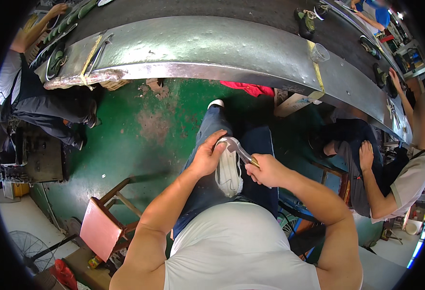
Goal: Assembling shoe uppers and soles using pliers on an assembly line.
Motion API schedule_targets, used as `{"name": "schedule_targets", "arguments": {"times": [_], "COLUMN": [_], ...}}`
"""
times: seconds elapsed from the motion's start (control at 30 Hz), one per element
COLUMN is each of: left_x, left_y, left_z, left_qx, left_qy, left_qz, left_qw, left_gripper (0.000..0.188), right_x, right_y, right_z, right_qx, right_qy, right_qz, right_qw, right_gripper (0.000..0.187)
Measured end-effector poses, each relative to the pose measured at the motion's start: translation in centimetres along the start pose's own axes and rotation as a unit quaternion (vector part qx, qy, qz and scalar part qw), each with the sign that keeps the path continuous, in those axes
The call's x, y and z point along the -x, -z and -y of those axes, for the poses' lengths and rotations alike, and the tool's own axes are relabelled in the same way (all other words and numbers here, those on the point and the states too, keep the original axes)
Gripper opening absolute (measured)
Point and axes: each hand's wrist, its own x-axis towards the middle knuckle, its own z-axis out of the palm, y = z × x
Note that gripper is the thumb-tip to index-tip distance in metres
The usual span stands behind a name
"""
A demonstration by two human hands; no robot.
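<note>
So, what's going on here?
The person in the white top holds a pale shoe over their legs with the left hand. The right hand grips a curved metal tool, its head at the shoe's far end, near the left hand. A metal bench stands ahead, with a co-worker at left and another at right.

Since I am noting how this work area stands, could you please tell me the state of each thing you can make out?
Shoe: gripped at its far end, apparently sole up
Curved metal tool: bent end at the shoe's far end, contact unclear
Left hand: closed on the shoe
Right hand: fingers closed around the tool's handle
Pink-seated stool: upright
Fan: standing, running or not unclear
Red cloth: crumpled
</note>
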Motion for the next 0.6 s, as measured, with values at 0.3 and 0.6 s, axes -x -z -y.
{"name": "schedule_targets", "arguments": {"times": [0.3, 0.6], "left_x": [0.0, -0.4], "left_y": [0.3, -1.6], "left_z": [1.0, -1.2], "left_qx": [0.146, 0.111], "left_qy": [0.028, 0.058], "left_qz": [-0.016, 0.034], "left_qw": [0.989, 0.992], "left_gripper": [0.04, 0.049], "right_x": [-1.1, 4.0], "right_y": [-2.8, -1.6], "right_z": [-2.3, -4.7], "right_qx": [0.194, -0.088], "right_qy": [0.24, 0.108], "right_qz": [-0.211, 0.023], "right_qw": [0.928, 0.99], "right_gripper": [0.021, 0.023]}}
